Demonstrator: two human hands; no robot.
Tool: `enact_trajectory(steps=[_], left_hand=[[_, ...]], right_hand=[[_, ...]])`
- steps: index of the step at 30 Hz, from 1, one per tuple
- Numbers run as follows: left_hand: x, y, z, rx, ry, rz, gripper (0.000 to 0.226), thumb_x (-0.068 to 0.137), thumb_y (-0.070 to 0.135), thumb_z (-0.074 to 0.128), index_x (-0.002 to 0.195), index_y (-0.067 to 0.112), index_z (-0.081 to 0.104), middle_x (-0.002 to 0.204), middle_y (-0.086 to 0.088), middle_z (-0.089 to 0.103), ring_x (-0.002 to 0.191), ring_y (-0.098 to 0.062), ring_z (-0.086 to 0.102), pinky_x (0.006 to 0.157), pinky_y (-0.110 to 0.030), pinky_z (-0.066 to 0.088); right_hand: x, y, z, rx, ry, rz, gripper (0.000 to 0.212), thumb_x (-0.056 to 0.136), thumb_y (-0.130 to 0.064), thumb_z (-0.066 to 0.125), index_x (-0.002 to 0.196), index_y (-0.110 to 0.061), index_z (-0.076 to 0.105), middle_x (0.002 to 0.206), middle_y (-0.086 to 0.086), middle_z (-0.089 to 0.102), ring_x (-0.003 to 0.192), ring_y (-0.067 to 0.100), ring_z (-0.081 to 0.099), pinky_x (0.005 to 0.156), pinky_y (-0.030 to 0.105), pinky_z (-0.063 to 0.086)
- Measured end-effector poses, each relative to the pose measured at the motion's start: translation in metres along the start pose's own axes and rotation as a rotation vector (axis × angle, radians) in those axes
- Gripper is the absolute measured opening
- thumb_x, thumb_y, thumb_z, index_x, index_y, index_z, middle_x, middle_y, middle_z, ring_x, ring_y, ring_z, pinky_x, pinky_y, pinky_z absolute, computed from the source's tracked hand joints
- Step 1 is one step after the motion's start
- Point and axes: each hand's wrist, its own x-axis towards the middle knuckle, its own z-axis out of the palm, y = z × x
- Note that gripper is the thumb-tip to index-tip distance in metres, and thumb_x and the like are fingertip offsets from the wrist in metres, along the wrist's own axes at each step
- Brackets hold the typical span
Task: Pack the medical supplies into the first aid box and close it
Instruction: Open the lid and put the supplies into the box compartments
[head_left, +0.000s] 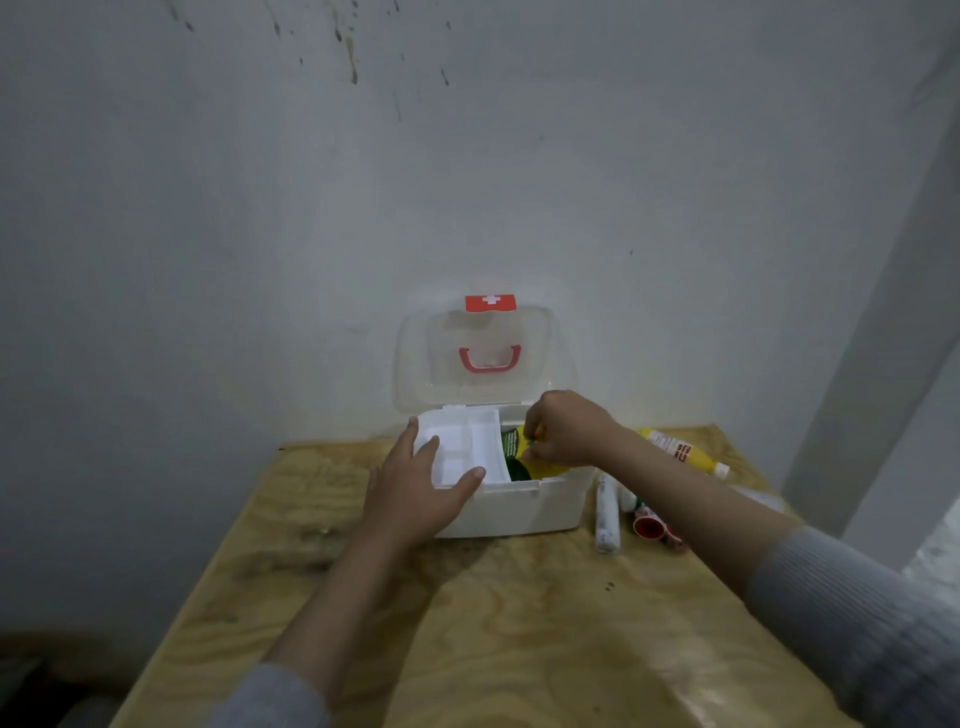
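Above table (519, 649), our spread left hand (421, 488) braces the tray (467, 441); our right hand (566, 431) pinches the pack (545, 470). We should seat it flat in the box (519, 512).

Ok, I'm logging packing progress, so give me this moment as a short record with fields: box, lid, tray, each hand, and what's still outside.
box: white plastic first aid box on plywood table
lid: clear lid with red handle, open, upright at the back
tray: white divided tray over the box's left part
left hand: rests on the tray, fingers spread
right hand: inside the box, pinching a yellow-and-green packet
outside, right of box: yellow bottle with white cap, white tube, small red-capped item
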Motion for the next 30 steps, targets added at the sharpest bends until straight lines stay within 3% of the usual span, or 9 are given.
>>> enact_trajectory(steps=[6, 13, 18, 22, 27, 30], left_hand=[[-0.001, 0.000, 0.003, -0.020, 0.032, -0.002, 0.084, 0.076, 0.073, 0.050, 0.143, 0.023, 0.040, 0.161, 0.007, 0.010, 0.145, -0.022, 0.022, 0.115, -0.049, 0.027], [0.002, -0.002, 0.007, -0.051, 0.049, -0.009, 0.083, 0.076, 0.071, 0.053, 0.142, 0.023, 0.041, 0.161, 0.008, 0.010, 0.144, -0.022, 0.023, 0.111, -0.047, 0.032], [0.003, -0.002, 0.009, -0.054, 0.063, -0.015, 0.082, 0.076, 0.070, 0.054, 0.142, 0.024, 0.042, 0.161, 0.009, 0.010, 0.144, -0.022, 0.023, 0.109, -0.047, 0.034], [0.003, -0.001, 0.010, -0.051, 0.068, -0.030, 0.080, 0.076, 0.069, 0.055, 0.142, 0.024, 0.041, 0.161, 0.008, 0.011, 0.143, -0.023, 0.025, 0.109, -0.047, 0.035], [-0.001, 0.001, 0.007, -0.037, 0.063, -0.019, 0.079, 0.078, 0.068, 0.054, 0.141, 0.022, 0.042, 0.161, 0.007, 0.012, 0.143, -0.023, 0.025, 0.108, -0.047, 0.035], [0.002, 0.001, 0.005, -0.032, 0.062, -0.016, 0.079, 0.078, 0.068, 0.054, 0.141, 0.021, 0.043, 0.160, 0.007, 0.013, 0.142, -0.024, 0.026, 0.108, -0.047, 0.035]], right_hand=[[0.014, 0.004, 0.030, 0.036, -0.114, 0.109, 0.027, 0.069, -0.029, 0.077, 0.089, -0.012, 0.072, 0.092, 0.004, 0.069, 0.083, 0.019, 0.059, 0.068, 0.029, 0.047], [0.021, 0.006, 0.038, 0.022, -0.098, 0.136, 0.025, 0.069, -0.032, 0.076, 0.089, -0.016, 0.073, 0.093, 0.002, 0.071, 0.087, 0.018, 0.063, 0.074, 0.031, 0.054], [0.017, 0.007, 0.034, 0.041, -0.164, 0.042, 0.035, 0.074, -0.030, 0.073, 0.109, -0.031, 0.067, 0.099, -0.004, 0.065, 0.094, 0.016, 0.060, 0.078, 0.031, 0.052], [0.017, 0.008, 0.034, 0.046, -0.182, 0.053, 0.044, 0.073, -0.020, 0.071, 0.115, -0.028, 0.061, 0.111, 0.001, 0.065, 0.096, 0.018, 0.060, 0.085, 0.038, 0.054], [0.009, 0.007, 0.031, 0.148, -0.056, 0.101, 0.052, 0.073, -0.005, 0.065, 0.123, -0.016, 0.053, 0.119, 0.009, 0.059, 0.105, 0.024, 0.056, 0.086, 0.037, 0.052], [0.002, 0.013, 0.024, 0.347, 0.140, 0.111, 0.052, 0.067, 0.004, 0.067, 0.116, -0.011, 0.059, 0.109, 0.015, 0.064, 0.088, 0.021, 0.059, 0.079, 0.035, 0.055]])
